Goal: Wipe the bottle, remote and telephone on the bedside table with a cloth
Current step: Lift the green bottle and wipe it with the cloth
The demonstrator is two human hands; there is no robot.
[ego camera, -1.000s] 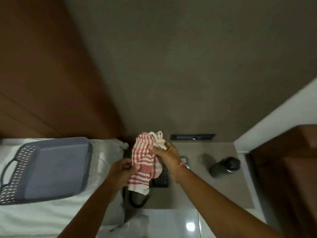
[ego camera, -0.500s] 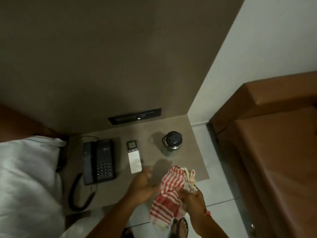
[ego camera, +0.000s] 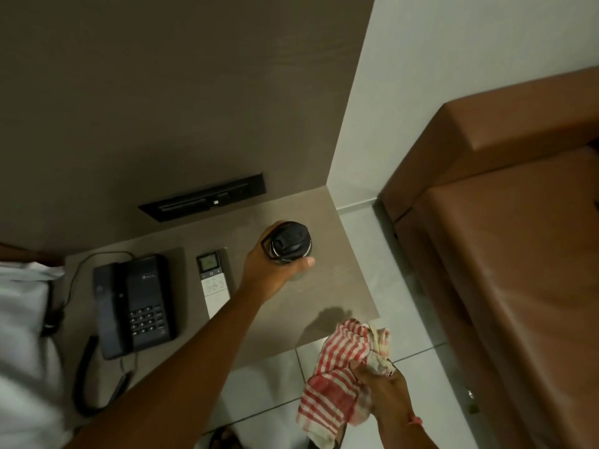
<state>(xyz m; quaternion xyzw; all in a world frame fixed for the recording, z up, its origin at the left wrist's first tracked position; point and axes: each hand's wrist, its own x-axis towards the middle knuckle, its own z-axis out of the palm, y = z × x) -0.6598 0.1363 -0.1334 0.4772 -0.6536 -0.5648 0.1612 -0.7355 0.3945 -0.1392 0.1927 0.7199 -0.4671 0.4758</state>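
Grey-brown laminate bedside table [ego camera: 343, 286] carrying all 3 targets.
Black corded desk telephone [ego camera: 136, 306] lying at table's left, untouched.
Red-and-white checked cotton cloth [ego camera: 337, 380] bunched in right hand [ego camera: 385, 400], fist closing round it, off table's front edge.
White slim remote w/ small screen [ego camera: 213, 283] lying btwn phone & bottle.
Dark round-capped bottle [ego camera: 289, 243] standing upright nr back right; left hand [ego camera: 269, 270] wrapping fingers round body below cap.
Advice: be gripping firm, lifting straight, bringing cloth to bottle, turning it while wiping.
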